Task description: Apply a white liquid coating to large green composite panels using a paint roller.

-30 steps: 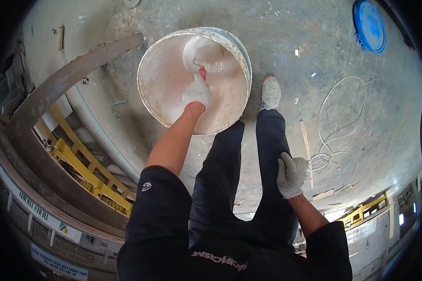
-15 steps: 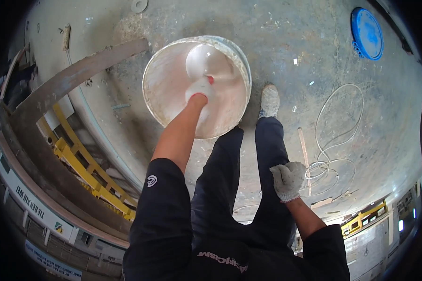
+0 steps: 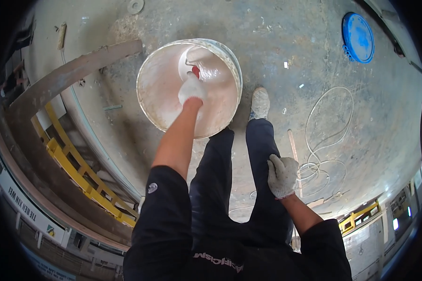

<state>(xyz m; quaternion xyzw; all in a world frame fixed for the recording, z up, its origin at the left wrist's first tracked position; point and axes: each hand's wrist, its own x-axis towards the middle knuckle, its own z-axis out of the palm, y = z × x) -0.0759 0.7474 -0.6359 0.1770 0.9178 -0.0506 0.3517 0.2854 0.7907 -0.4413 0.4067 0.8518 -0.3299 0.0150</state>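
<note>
My left hand (image 3: 192, 90), in a white knit glove, reaches down inside a large white bucket (image 3: 154, 77). Its fingers are closed round the red handle of a paint roller (image 3: 195, 71). The roller's thin wire frame and pale head show beyond the hand, at the wet white paint (image 3: 212, 73) in the bottom. Part of the handle is hidden by the glove. Gloved too, my right hand (image 3: 282, 176) rests against my right thigh, its thumb and fingers apart and nothing in it.
A long curved beam (image 3: 72, 74) and a yellow metal frame (image 3: 79, 177) lie to the left. Beside them, another roller (image 3: 61, 37) lies far left. On the right are a coiled pale hose (image 3: 310, 136) and a blue lid (image 3: 358, 37). My right shoe (image 3: 260, 103) stands near the bucket.
The left hand has shifted slightly within the bucket, and the roller's frame and head now show more plainly. My right hand stays on the thigh. The whole view has shifted a little.
</note>
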